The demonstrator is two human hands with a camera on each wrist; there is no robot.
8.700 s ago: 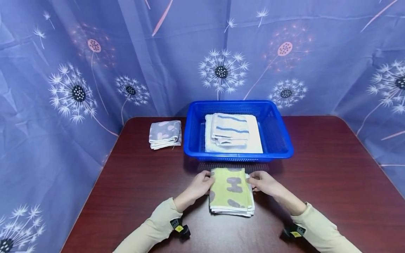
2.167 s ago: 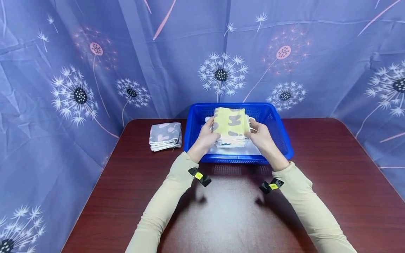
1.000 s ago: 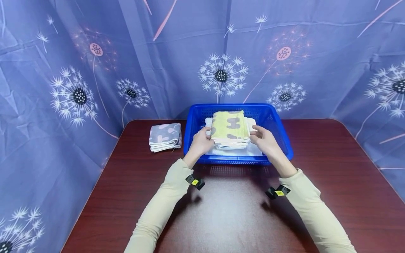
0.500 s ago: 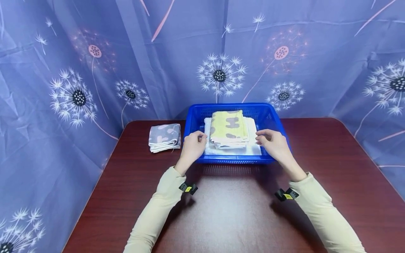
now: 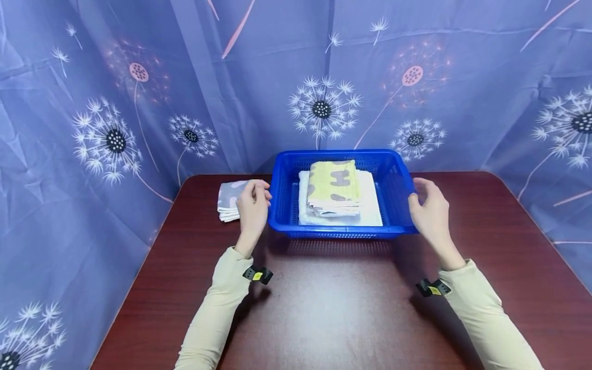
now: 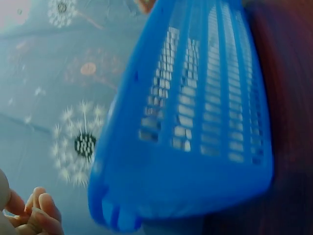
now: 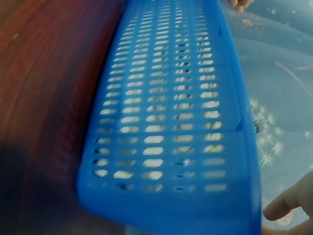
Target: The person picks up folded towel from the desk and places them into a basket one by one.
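A blue plastic basket (image 5: 347,229) stands on the table. Inside it a folded yellow towel (image 5: 330,182) with grey patches tops a small stack, which rests on a larger folded white towel (image 5: 371,205). My left hand (image 5: 253,208) is beside the basket's left rim, fingers loosely bent and holding nothing; the left wrist view shows its fingertips (image 6: 46,213) apart from the basket. My right hand (image 5: 432,213) is at the right rim, thumb and fingers spread; whether it touches the rim I cannot tell. The right wrist view has the basket's perforated side (image 7: 161,122) close up.
A folded grey towel (image 5: 227,198) with pink shapes lies left of the basket, partly hidden by my left hand. The dark red wooden table (image 5: 324,303) extends toward me. Behind it hangs a blue dandelion-print curtain (image 5: 259,103).
The yellow towel went from the table in front into the basket, onto the striped towel. My hands released it, then moved apart, out to the basket's left and right rims.
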